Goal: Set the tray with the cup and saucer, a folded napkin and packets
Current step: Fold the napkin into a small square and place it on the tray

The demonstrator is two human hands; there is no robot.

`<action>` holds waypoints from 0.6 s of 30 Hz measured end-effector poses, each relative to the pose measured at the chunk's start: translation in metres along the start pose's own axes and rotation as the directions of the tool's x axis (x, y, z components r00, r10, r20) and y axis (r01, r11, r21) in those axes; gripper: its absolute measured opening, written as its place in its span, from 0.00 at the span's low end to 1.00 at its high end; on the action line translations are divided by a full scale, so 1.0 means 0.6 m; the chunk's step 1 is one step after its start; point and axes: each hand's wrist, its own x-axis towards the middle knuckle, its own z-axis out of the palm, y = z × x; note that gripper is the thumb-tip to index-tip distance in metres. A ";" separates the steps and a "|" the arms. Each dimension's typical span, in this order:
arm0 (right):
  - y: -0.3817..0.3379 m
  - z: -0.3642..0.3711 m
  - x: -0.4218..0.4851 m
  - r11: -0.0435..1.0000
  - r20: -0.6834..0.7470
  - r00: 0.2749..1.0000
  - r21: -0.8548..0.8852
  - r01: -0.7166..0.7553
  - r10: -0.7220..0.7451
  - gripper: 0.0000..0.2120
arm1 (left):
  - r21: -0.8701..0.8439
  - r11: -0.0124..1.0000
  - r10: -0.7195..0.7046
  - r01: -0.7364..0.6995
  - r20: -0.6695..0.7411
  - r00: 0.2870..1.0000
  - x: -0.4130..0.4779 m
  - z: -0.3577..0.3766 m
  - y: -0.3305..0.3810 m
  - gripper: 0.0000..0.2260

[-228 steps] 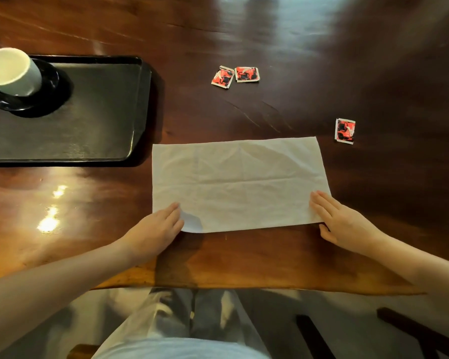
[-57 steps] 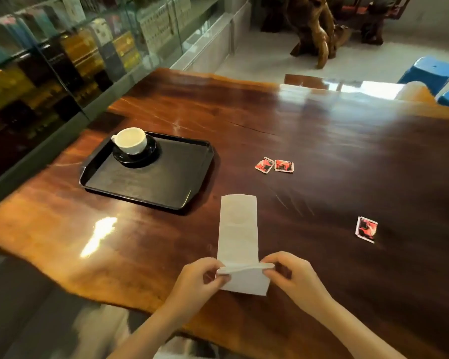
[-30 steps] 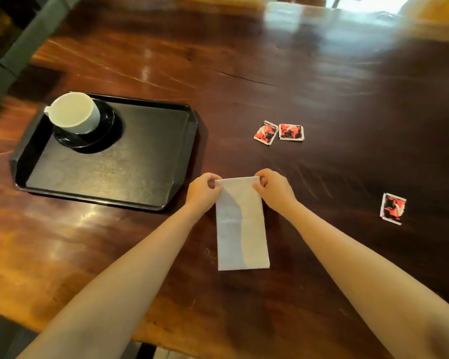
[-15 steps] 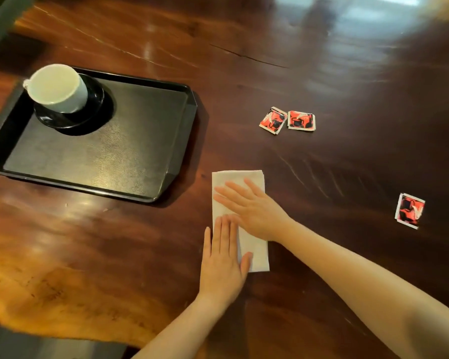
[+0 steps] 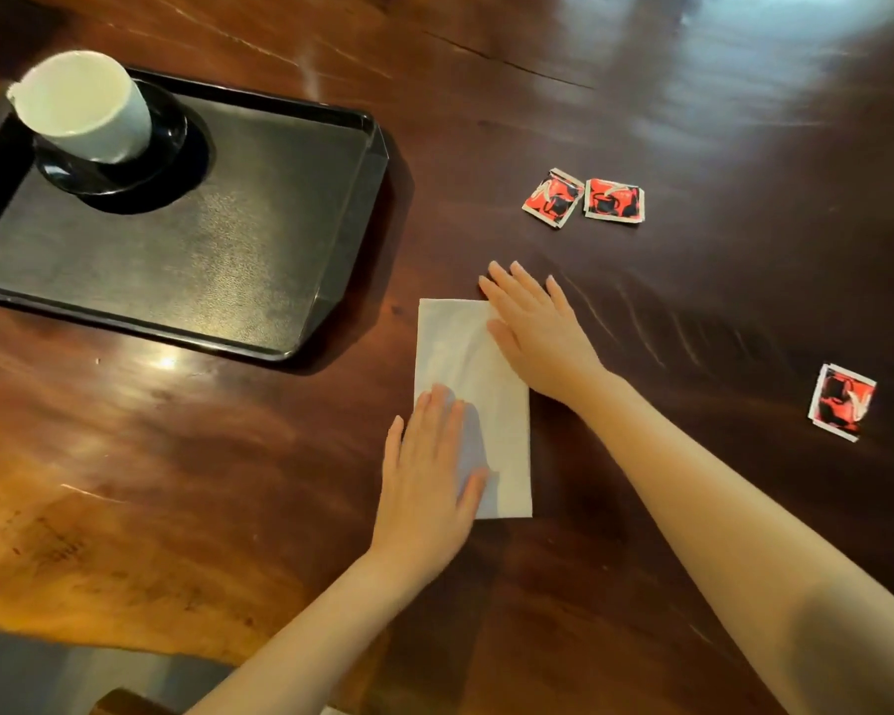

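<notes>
A white napkin (image 5: pixel 465 363), folded into a narrow strip, lies on the dark wooden table just right of the black tray (image 5: pixel 259 270). My left hand (image 5: pixel 429 472) rests flat on its near left part, fingers apart. My right hand (image 5: pixel 538 327) lies flat over its far right corner, reaching past the edge. A white cup (image 5: pixel 83 103) stands on a black saucer (image 5: pixel 171 147) in the tray's far left corner. Two red packets (image 5: pixel 553 197) (image 5: pixel 614 199) lie side by side beyond the napkin. A third red packet (image 5: pixel 842 401) lies far right.
The wooden table (image 5: pixel 692 121) stretches away with glare at the far right. Its near edge (image 5: pixel 125 647) runs along the lower left, with floor below it.
Both hands let go of the napkin's far end and now press flat on it. My right hand has slid from the napkin's middle to its far right corner.
</notes>
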 end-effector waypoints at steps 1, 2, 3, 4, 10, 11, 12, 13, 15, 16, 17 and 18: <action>0.004 -0.016 0.000 0.996 -0.015 0.999 0.077 -0.034 0.035 0.23 | -0.150 0.987 -0.062 0.055 -0.046 0.997 0.016 -0.017 0.002 0.27; 0.008 -0.031 0.000 0.986 -0.028 0.997 0.152 -0.070 0.076 0.22 | -0.297 0.944 -0.178 0.147 -0.081 0.981 0.039 -0.034 0.003 0.26; 0.011 -0.043 0.001 0.975 -0.017 0.995 0.198 -0.097 0.102 0.21 | -0.425 0.871 -0.314 0.248 -0.091 0.945 0.068 -0.049 0.002 0.26; 0.011 -0.051 0.002 0.970 0.020 0.993 0.212 -0.117 0.116 0.21 | -0.509 0.794 -0.424 0.331 -0.074 0.902 0.097 -0.064 0.002 0.26; 0.017 -0.074 0.030 0.920 0.245 0.955 0.308 -0.242 0.170 0.20 | -0.570 0.673 -0.484 0.471 0.142 0.863 0.208 -0.102 0.000 0.30; 0.018 -0.081 0.032 0.909 0.279 0.944 0.322 -0.266 0.177 0.19 | -0.540 0.683 -0.476 0.492 0.183 0.860 0.215 -0.107 -0.001 0.29; 0.018 -0.088 0.034 0.905 0.316 0.931 0.317 -0.283 0.181 0.17 | -0.498 0.709 -0.458 0.499 0.212 0.863 0.220 -0.112 -0.002 0.27; 0.018 -0.093 0.034 0.912 0.350 0.919 0.291 -0.290 0.181 0.14 | -0.467 0.740 -0.420 0.483 0.240 0.875 0.225 -0.116 -0.003 0.23; 0.017 -0.097 0.031 0.934 0.400 0.901 0.226 -0.275 0.169 0.08 | -0.426 0.797 -0.317 0.428 0.308 0.897 0.228 -0.125 -0.003 0.11; 0.018 -0.097 0.028 0.941 0.411 0.897 0.212 -0.266 0.161 0.07 | -0.410 0.817 -0.272 0.405 0.345 0.898 0.229 -0.129 -0.002 0.09; 0.021 -0.098 0.025 0.941 0.414 0.897 0.216 -0.259 0.152 0.06 | -0.405 0.827 -0.236 0.389 0.379 0.895 0.229 -0.132 -0.001 0.10; 0.024 -0.098 0.021 0.939 0.410 0.901 0.233 -0.253 0.141 0.05 | -0.407 0.829 -0.210 0.383 0.407 0.889 0.230 -0.136 0.000 0.10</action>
